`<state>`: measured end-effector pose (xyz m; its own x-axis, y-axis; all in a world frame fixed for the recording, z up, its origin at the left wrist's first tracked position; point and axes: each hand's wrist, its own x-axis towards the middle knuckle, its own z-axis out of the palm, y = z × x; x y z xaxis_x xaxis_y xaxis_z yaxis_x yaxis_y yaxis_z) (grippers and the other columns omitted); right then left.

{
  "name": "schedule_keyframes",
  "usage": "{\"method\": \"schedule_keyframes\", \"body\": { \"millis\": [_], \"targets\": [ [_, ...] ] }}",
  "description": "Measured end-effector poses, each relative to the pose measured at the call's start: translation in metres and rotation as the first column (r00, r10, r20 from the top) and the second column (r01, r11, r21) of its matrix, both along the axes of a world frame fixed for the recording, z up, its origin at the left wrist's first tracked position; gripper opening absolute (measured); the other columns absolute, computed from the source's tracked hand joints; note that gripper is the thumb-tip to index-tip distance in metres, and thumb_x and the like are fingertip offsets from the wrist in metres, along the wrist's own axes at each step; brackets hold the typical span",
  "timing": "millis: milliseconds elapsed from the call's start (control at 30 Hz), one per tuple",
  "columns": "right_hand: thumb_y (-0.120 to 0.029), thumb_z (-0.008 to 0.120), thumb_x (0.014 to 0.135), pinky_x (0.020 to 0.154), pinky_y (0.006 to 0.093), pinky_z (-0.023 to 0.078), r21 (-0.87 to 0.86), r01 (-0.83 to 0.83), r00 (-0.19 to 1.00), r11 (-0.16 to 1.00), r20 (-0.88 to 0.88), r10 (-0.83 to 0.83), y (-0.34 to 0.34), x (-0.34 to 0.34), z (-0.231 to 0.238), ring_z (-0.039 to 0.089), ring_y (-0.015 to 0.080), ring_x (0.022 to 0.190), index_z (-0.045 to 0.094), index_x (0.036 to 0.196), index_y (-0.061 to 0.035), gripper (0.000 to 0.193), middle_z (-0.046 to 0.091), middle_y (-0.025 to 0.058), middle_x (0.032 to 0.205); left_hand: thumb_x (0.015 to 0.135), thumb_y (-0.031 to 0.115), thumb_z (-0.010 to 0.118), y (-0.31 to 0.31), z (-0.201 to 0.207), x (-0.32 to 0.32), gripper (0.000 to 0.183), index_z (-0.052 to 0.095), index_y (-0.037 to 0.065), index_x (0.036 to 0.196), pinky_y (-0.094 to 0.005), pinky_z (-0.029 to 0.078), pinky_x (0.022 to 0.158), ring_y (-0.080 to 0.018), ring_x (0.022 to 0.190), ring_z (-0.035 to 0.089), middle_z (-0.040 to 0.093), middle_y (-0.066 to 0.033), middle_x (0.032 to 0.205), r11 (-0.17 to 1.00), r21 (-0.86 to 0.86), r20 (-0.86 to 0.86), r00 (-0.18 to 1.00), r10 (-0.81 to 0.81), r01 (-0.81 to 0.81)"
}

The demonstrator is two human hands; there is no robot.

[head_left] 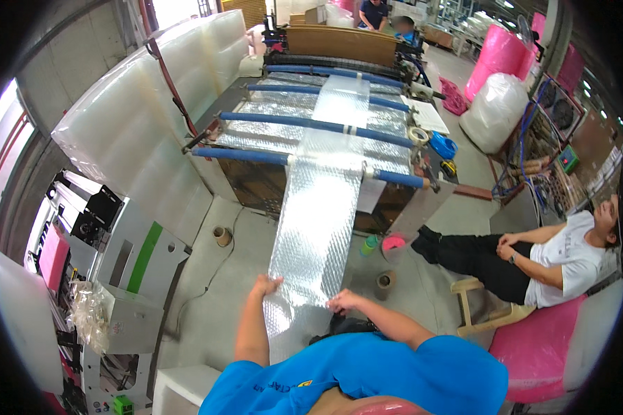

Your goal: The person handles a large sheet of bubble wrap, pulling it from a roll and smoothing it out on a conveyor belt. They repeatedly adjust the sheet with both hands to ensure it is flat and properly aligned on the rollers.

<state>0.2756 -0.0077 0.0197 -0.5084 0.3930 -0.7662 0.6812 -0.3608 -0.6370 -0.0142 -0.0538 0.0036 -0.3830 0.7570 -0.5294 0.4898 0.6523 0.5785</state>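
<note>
A long strip of silver bubble wrap runs from the blue rollers down toward my body. Its left edge is pinched in my left hand, with the fingers closed on it. On the opposite edge, my right hand also grips the strip, a little nearer to me. Between both hands the sheet is stretched fairly flat and shines in the light. Its lower end hangs past my hands and is partly hidden by my blue shirt. A blue roller at the machine's front carries the strip.
A grey machine with a green stripe stands on the left, near tall wrapped foam stacks. A person sits at the right. Cardboard cores, a green bottle and a pink container stand on the floor.
</note>
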Motion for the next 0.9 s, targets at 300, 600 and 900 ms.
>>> {"method": "schedule_keyframes", "body": {
  "millis": [300,600,900],
  "targets": [
    [-0.033,0.057,0.072,0.053,0.0228,0.043,0.251,0.128,0.988,0.959,-0.114,-0.102,0.075,-0.005,-0.008,0.052,0.0090,0.062,0.060,0.080,-0.0038,0.031,0.058,0.0019,0.070,0.067,0.042,0.057,0.085,-0.008,-0.006,0.054,0.052,-0.003,0.095,-0.0306,0.041,0.073,-0.0250,0.082,0.054,0.056,-0.0180,0.085,0.980,0.132,0.113,0.985,0.133,-0.148],
    [-0.031,0.055,0.073,0.047,0.0224,0.039,0.363,0.356,0.928,0.861,-0.247,-0.279,0.165,-0.009,0.024,0.047,0.0083,0.050,0.059,0.073,-0.0024,0.029,0.054,0.0015,0.059,0.069,0.039,0.056,0.180,0.045,0.002,0.043,0.055,-0.001,0.083,-0.0333,0.041,0.063,-0.0262,0.069,0.056,0.058,-0.0149,0.071,0.939,0.310,0.058,0.989,0.140,-0.151],
    [-0.022,0.049,0.079,0.047,0.0229,0.042,0.233,0.650,0.707,0.724,-0.535,-0.463,0.180,-0.022,0.040,0.050,0.0095,0.057,0.051,0.078,-0.0039,0.019,0.053,0.0030,0.067,0.060,0.040,0.064,0.201,0.079,0.005,0.047,0.056,0.001,0.086,-0.0298,0.043,0.060,-0.0164,0.068,0.055,0.058,-0.0114,0.076,0.832,0.482,0.216,0.958,0.190,-0.274]
  ]
}}
